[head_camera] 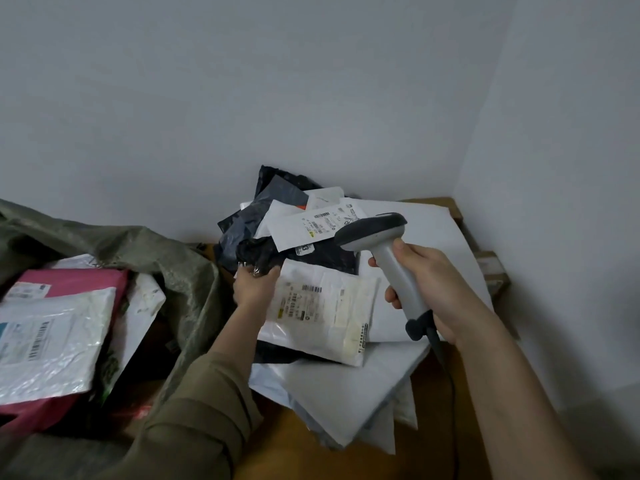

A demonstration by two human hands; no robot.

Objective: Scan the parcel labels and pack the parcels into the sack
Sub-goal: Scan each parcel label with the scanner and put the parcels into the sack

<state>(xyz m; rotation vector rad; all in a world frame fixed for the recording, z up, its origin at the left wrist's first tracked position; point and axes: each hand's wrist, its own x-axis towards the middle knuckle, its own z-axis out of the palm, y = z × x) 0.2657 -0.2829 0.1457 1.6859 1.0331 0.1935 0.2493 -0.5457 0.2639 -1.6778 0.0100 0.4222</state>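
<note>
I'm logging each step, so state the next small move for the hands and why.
Probably lift the black parcel clear and turn its label toward the scanner. The left hand grips its crumpled edge, label mostly hidden; the right hand holds the scanner aimed at the pile.

Little can be read. The label on the black plastic mailer bag [263, 251], gripped by the left hand [254, 285], shows large digits, seemingly "33" or "83". The white plastic mailer [322, 313] just right of that hand and the white envelope-like parcel [301, 225] beyond it carry barcodes with illegibly small print.
</note>
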